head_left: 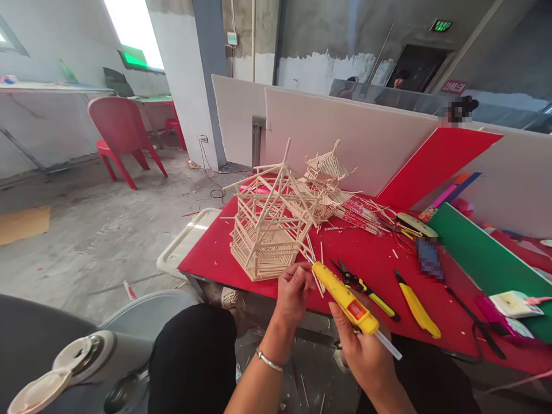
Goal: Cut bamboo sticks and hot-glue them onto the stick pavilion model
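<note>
My right hand [362, 345] grips glue gun [345, 298], nozzle aimed 10 o'clock at stick [317, 276] pinched in left hand [293, 293], near stick house [269, 230].

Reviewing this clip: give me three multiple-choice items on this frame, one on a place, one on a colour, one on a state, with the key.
1. Where does the stick model stand?
A. on the floor
B. near the left edge of the red table
C. on the red chair

2. What colour is the glue gun?
A. yellow
B. blue
C. white

3. What is the left hand doing?
A. lying flat on the table
B. holding scissors
C. pinching thin sticks

Key: 1 B, the model sits by the table's left edge. 2 A, its body is yellow. 3 C, the fingers close on sticks while the right hand grips the gun.
</note>
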{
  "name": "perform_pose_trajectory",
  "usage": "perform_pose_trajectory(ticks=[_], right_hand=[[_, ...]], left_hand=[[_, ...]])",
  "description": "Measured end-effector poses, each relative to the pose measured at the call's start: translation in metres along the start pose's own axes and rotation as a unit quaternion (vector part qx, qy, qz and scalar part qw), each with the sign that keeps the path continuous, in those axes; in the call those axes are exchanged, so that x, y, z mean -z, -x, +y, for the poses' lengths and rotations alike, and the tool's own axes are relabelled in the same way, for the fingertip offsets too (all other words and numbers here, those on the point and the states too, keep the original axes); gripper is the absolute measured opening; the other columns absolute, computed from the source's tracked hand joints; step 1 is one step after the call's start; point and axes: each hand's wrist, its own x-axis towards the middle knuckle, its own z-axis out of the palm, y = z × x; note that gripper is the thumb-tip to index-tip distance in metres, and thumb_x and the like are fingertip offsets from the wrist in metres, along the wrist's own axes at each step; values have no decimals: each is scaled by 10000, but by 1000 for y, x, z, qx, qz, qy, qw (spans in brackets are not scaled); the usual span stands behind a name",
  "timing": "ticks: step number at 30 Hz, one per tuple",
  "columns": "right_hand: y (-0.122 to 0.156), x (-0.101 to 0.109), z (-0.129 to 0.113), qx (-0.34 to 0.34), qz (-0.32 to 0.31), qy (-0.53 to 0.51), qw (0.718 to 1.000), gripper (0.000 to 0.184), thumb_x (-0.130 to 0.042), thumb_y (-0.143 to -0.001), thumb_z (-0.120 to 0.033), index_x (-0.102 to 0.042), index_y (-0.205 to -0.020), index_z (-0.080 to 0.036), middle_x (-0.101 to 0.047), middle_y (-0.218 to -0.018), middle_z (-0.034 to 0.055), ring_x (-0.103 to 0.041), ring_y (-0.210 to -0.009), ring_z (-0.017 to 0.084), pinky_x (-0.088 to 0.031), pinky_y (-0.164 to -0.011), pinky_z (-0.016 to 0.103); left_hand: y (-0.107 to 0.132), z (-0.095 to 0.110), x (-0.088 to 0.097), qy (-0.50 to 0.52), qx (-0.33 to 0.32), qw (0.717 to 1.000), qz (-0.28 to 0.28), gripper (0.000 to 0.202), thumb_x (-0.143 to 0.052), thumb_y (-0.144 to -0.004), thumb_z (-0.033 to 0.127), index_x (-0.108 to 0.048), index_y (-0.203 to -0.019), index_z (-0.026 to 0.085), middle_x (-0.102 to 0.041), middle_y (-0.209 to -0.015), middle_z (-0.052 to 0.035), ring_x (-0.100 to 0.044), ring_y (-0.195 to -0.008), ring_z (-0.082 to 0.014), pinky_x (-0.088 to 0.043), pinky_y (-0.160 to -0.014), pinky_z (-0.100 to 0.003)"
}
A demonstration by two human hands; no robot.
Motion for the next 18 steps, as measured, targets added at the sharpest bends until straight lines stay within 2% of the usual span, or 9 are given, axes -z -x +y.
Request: perform_pose_trajectory(ticks=[5,10,18], right_hand=[[0,-8,5,30,-8,43,999,246,-562,-938,-311,-590,-1155,-199,-702,-1033,83,-691,-897,212,-575,-770,330],[3,-11,10,45,-3,69,997,279,-549,-943,-318,-569,-1196,-202,-704,-1030,84,-680,-935,232,-565,-802,364],[2,-13,11,45,-14,60,997,288,-523,-954,-276,-548,-1229,-195,-677,-1030,99,-664,-928,226,-562,-794,365]], left_hand=[[-1,5,-10,43,32,998,43,387,-803,-688,459,-732,-849,114,-531,-493,30,-325,-355,-14,-157,-346,-158],[1,15,-24,76,69,992,79,433,-826,-642,480,-735,-824,98,-501,-479,39,-367,-377,-22,-169,-335,-134],[6,20,-34,69,92,991,64,474,-795,-667,516,-752,-869,89,-463,-454,47,-311,-370,-11,-170,-348,-132]])
